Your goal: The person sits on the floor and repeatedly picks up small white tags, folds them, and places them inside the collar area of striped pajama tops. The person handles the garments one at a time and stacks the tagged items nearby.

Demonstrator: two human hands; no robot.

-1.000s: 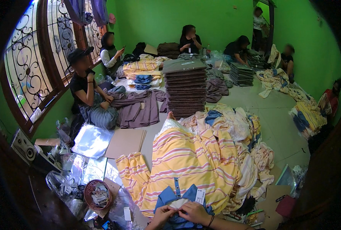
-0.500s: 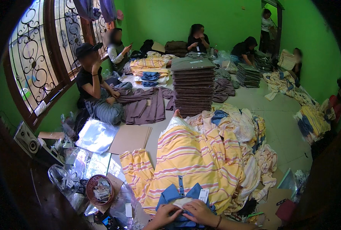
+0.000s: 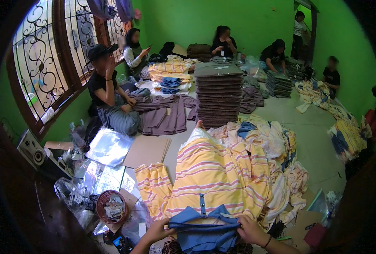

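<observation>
A yellow shirt (image 3: 215, 173) with pink and white stripes lies spread flat on the floor in front of me, its blue collar (image 3: 205, 230) toward me. My left hand (image 3: 157, 230) grips the left end of the collar. My right hand (image 3: 251, 230) grips its right end, a dark band on the wrist. Both hands hold the collar stretched between them at the bottom edge of the view.
A small basket (image 3: 111, 206) of tags and clear plastic bags (image 3: 107, 146) lie at my left, beside cardboard sheets (image 3: 148, 150). A tall stack of folded dark garments (image 3: 219, 95) stands beyond the shirt. Loose striped shirts (image 3: 281, 169) pile at right. Several people sit along the walls.
The view has tipped a little. My hands have spread apart along the blue collar, pulling it flat and wider across the shirt's neck.
</observation>
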